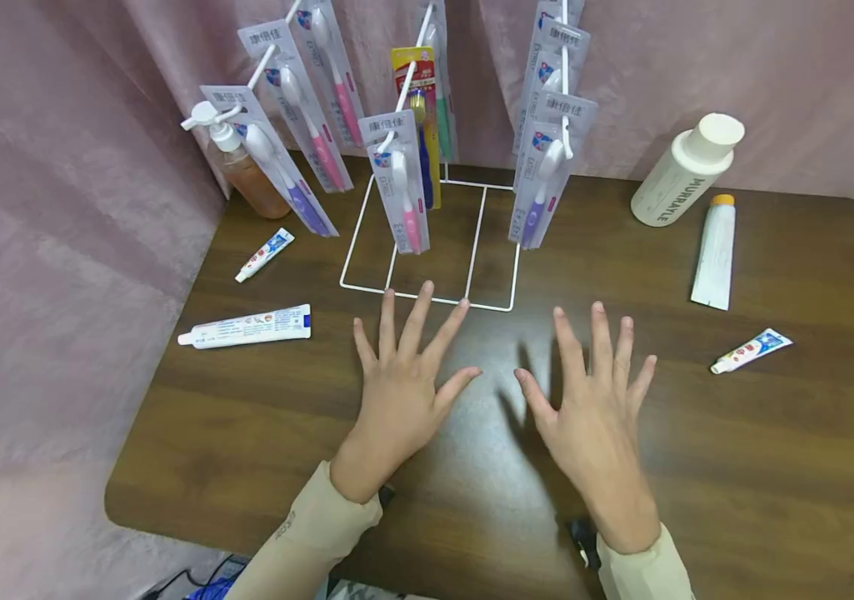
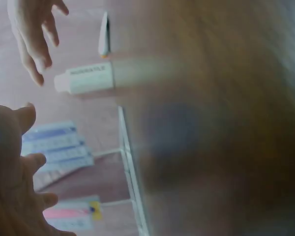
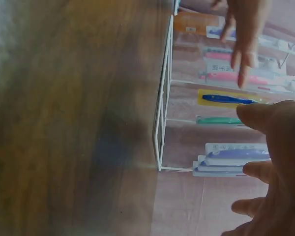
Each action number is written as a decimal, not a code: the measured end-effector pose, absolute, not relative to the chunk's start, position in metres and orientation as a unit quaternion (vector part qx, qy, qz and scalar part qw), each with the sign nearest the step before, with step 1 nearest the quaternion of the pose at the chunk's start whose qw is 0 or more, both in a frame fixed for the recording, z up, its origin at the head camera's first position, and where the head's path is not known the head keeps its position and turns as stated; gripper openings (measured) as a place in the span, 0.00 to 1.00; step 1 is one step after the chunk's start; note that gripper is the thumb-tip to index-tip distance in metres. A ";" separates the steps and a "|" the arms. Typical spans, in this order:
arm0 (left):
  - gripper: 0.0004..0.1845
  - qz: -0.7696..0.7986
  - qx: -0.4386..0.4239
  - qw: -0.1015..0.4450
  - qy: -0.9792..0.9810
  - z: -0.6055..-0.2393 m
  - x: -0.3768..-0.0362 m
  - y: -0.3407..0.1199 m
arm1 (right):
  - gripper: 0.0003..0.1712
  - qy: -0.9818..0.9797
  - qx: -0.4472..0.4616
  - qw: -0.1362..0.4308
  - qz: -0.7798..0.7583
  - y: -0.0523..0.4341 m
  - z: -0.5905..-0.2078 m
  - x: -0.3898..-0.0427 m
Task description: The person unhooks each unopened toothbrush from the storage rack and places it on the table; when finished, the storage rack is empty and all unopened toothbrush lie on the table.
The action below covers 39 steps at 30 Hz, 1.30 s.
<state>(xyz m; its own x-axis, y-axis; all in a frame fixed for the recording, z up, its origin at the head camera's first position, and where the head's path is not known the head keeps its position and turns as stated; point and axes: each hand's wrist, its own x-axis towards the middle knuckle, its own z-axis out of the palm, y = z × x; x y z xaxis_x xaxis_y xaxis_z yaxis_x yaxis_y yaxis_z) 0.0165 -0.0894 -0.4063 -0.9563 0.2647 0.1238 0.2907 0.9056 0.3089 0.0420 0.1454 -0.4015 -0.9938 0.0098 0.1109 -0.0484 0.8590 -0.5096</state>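
Both hands hover palm-down over the dark brown wooden table (image 1: 262,433), near the middle of its near half, fingers spread straight and grasping nothing. The left hand (image 1: 400,392) has its fingertips just short of the front bar of the white wire display rack (image 1: 427,296), which stands at the middle of the far edge; whether the palm touches the wood cannot be told. The right hand (image 1: 595,408) lies just beside it, thumbs pointing toward each other with a gap between, and throws a shadow on the wood. From the rack's prongs hang carded toothbrushes: a blister pack with a pink-handled brush (image 1: 400,179) at the front centre, a pack with a purple-handled brush (image 1: 542,179) to the right, and a yellow-backed pack with a blue brush (image 1: 419,108) behind. Toward the far left corner stands a pump bottle of amber liquid (image 1: 247,167), with a small white toothpaste tube (image 1: 265,254) in front of it and a longer white toothpaste tube with a blue end (image 1: 247,327) near the left edge, well apart from the left hand. Toward the far right corner leans a white cylindrical bottle with a broad cap (image 1: 685,171), beside it a white tube with an orange cap (image 1: 715,250), and nearer the right edge another small toothpaste tube (image 1: 751,351). The wrist views are blurred.
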 end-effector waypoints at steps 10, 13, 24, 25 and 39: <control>0.50 -0.225 -0.038 -0.055 -0.972 -0.416 -0.030 -0.125 | 0.46 -0.930 0.020 0.024 0.367 0.145 -0.398 0.016; 0.53 -0.228 -0.014 -0.071 -0.971 -0.420 -0.049 -0.136 | 0.45 -0.924 0.013 0.030 0.381 0.147 -0.395 0.009; 0.63 -0.254 0.064 -0.099 -0.960 -0.460 -0.092 -0.176 | 0.40 -0.887 0.024 0.119 0.445 0.147 -0.376 -0.026; 0.65 -0.251 0.069 -0.104 -0.960 -0.459 -0.094 -0.177 | 0.40 -0.882 0.023 0.128 0.452 0.147 -0.372 -0.031; 0.64 -0.229 0.055 -0.128 -0.963 -0.453 -0.114 -0.187 | 0.26 -0.812 0.061 0.244 0.527 0.125 -0.332 -0.087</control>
